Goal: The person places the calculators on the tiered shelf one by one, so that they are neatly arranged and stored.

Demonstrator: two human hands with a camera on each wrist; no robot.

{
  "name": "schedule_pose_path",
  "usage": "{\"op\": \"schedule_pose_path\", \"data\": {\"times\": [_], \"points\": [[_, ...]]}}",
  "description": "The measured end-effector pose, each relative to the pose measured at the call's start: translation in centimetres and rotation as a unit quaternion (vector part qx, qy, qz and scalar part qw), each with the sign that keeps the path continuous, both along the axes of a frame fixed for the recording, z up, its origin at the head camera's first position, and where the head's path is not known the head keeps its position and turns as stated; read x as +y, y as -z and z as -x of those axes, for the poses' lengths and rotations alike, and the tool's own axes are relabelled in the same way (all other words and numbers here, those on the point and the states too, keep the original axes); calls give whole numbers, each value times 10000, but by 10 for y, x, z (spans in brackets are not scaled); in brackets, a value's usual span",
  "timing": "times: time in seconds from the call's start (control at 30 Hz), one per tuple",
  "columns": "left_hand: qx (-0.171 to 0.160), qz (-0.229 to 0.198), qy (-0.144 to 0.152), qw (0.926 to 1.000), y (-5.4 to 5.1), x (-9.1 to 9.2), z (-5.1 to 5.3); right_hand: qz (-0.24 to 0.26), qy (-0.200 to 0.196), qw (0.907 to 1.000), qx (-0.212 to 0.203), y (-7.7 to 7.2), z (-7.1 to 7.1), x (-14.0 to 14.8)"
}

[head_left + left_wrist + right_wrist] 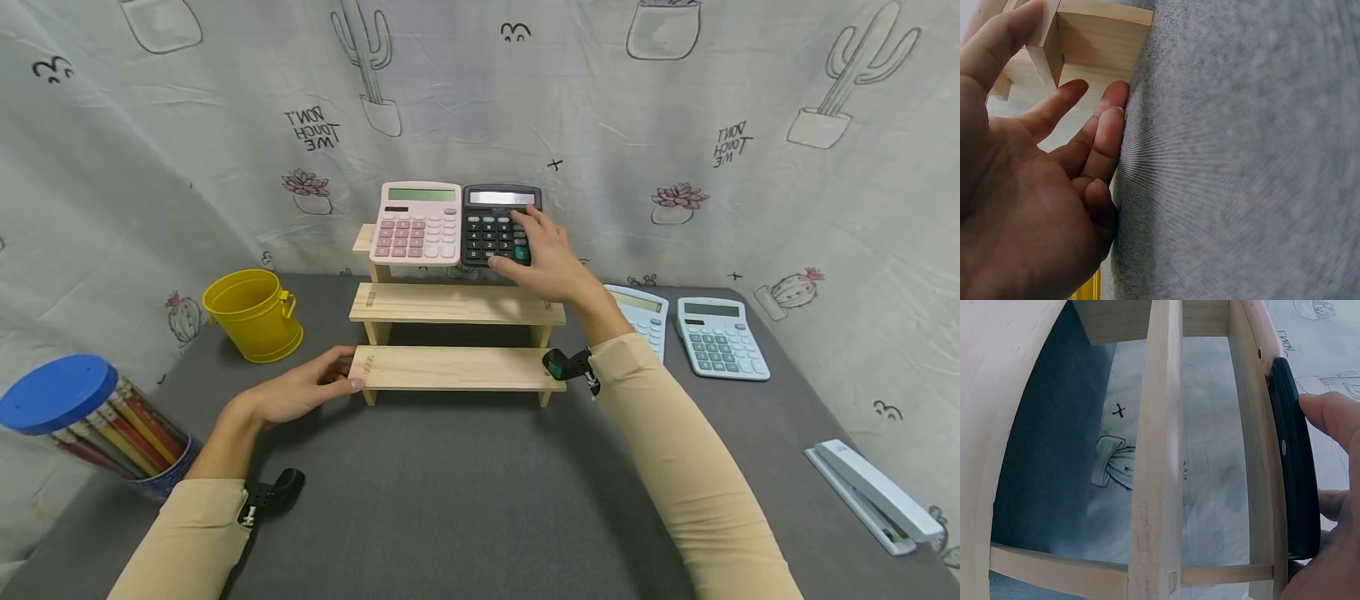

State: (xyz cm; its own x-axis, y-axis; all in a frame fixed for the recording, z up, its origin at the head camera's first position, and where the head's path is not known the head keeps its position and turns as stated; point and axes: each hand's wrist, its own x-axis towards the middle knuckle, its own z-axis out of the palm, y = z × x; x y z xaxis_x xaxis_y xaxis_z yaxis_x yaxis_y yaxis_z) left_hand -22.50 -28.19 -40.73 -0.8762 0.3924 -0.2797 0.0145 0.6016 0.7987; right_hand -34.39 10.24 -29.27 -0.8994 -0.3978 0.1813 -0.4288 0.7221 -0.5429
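A tiered wooden shelf [457,368] stands on the grey table. On its top tier a pink calculator [420,225] and a black calculator [487,237] sit side by side, tilted back. My right hand [551,258] grips the black one, thumb at its lower edge and fingers over its right side; the right wrist view shows this calculator [1294,462] against the top board. At the lowest tier's left end, my left hand [303,387] touches the wood with relaxed fingers. In the left wrist view the lower fingers [1107,140] rest by the tabletop.
Left of the shelf are a yellow bucket [255,317] and a blue-lidded container of pencils [127,429]. Two light-blue calculators lie to the right, one [641,312] partly behind my right arm, the other [722,337] beside it. A light-blue stapler [873,496] lies near the right edge.
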Motion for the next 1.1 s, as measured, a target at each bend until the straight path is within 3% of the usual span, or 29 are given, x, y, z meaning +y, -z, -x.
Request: {"op": "schedule_pose_path", "data": {"times": [0.37,0.63,1.1], "points": [[70,-29,20,10000,5,-2,-2,40,-94,9999,-49,6,-2,1],[108,-68,20,9999,3,-5,-2,132,-228,9996,-107,2,-4,4],[110,-39,9,9999,6,-4,2,269,-668,9974,27,-2,-8,36]]}}
